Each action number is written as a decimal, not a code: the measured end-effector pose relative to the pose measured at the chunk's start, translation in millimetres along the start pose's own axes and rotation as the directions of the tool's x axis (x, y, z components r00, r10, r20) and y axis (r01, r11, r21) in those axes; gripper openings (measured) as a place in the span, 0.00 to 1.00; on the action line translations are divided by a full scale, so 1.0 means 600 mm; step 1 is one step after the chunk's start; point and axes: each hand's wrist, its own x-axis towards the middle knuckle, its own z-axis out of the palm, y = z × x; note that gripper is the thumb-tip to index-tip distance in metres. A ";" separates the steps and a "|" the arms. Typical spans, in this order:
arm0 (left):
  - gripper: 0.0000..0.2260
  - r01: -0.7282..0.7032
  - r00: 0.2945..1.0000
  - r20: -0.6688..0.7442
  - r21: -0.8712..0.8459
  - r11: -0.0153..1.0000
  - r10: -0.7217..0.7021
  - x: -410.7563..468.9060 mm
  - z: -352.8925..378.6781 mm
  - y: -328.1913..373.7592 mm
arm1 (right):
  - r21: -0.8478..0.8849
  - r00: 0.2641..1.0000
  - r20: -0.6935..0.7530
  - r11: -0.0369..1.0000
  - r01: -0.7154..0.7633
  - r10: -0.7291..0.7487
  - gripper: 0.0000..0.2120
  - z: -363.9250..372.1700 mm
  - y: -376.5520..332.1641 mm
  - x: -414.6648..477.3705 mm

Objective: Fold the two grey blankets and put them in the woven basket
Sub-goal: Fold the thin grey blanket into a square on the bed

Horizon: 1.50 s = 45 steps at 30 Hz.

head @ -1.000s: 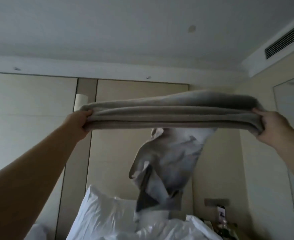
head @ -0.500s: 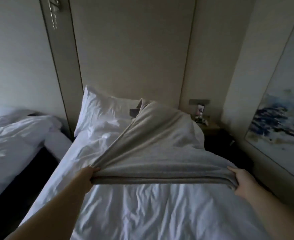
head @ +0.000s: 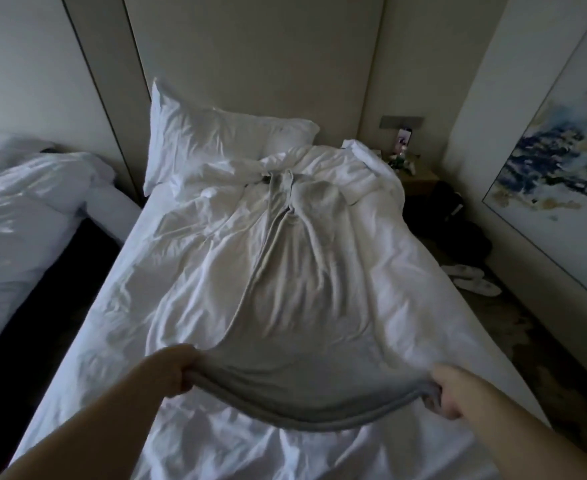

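On white bed (head: 88, 341), centre: grey blanket (head: 285, 306) spread lengthwise over rumpled duvet (head: 195, 237), far end bunched narrow just below pillow (head: 216, 140). Near edge, several layers thick, sags in curve between both hands. Left hand (head: 172, 370): fingers curled round near-left corner. Right hand (head: 448, 393): fingers curled round near-right corner. Second bed (head: 25, 202) at left, across dark gap. Nightstand (head: 420, 178), painting (head: 562, 168), slippers (head: 472, 282) at right.

From my end I can read no text, label or number anywhere, and the small lit screen (head: 404, 136) at the bedside table (head: 421, 180) is too tiny to make out.
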 end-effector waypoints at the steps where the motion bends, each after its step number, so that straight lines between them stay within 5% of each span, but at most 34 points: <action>1: 0.09 -0.117 0.987 0.099 -0.057 0.991 0.123 -0.027 0.004 0.057 | 0.052 0.992 0.016 0.991 0.127 -0.128 0.12 0.006 -0.061 -0.036; 2: 0.07 -0.270 0.938 0.180 -0.153 0.951 0.296 -0.058 0.003 0.119 | 0.134 0.953 0.037 0.946 0.295 -0.302 0.10 0.007 -0.125 -0.080; 4: 0.07 -0.536 0.736 0.198 -0.414 0.736 0.648 -0.129 -0.014 0.229 | 0.370 0.746 0.081 0.715 0.593 -0.661 0.05 -0.010 -0.230 -0.186; 6: 0.08 -0.618 0.559 0.106 -0.608 0.498 0.823 -0.173 -0.037 0.286 | 0.623 0.542 0.098 0.476 0.620 -0.834 0.07 -0.037 -0.277 -0.264; 7: 0.08 -0.613 0.546 0.060 -0.651 0.448 0.835 -0.174 -0.046 0.290 | 0.681 0.509 0.087 0.424 0.596 -0.856 0.07 -0.047 -0.279 -0.278; 9: 0.12 -0.614 0.649 -0.023 -0.605 0.506 0.760 -0.144 -0.047 0.264 | 0.640 0.590 0.050 0.479 0.601 -0.806 0.08 -0.050 -0.262 -0.260; 12: 0.19 -0.503 0.846 -0.070 -0.432 0.748 0.528 -0.050 -0.041 0.172 | 0.462 0.756 0.031 0.680 0.569 -0.653 0.18 -0.033 -0.190 -0.169; 17: 0.14 -0.279 0.959 -0.101 -0.196 0.940 0.263 0.028 -0.053 -0.009 | 0.358 0.899 0.004 0.840 0.407 -0.437 0.20 -0.043 -0.021 -0.039; 28: 0.05 0.104 0.994 0.008 0.123 0.987 -0.105 0.046 -0.070 -0.250 | 0.042 0.996 -0.053 0.997 0.069 -0.066 0.12 -0.050 0.246 0.035; 33: 0.05 0.230 0.959 0.096 0.279 0.932 -0.266 0.041 -0.094 -0.317 | -0.089 0.993 -0.115 0.996 0.013 -0.023 0.16 -0.048 0.329 0.058; 36: 0.13 0.304 0.922 0.121 0.358 0.883 -0.367 0.001 -0.112 -0.337 | -0.212 0.960 -0.221 0.969 0.126 -0.173 0.20 -0.052 0.337 0.039; 38: 0.17 0.285 0.933 0.113 0.353 0.891 -0.343 -0.029 -0.120 -0.335 | -0.281 0.915 -0.262 0.931 0.231 -0.306 0.21 -0.060 0.320 0.018; 43: 0.16 -0.104 0.994 -0.007 0.026 0.994 0.105 -0.102 -0.131 -0.329 | -0.310 0.821 -0.246 0.844 0.438 -0.516 0.11 -0.085 0.282 -0.034; 45: 0.16 -0.136 0.987 -0.080 0.022 0.990 0.138 -0.132 -0.134 -0.350 | -0.342 0.791 -0.225 0.806 0.483 -0.569 0.09 -0.102 0.298 -0.044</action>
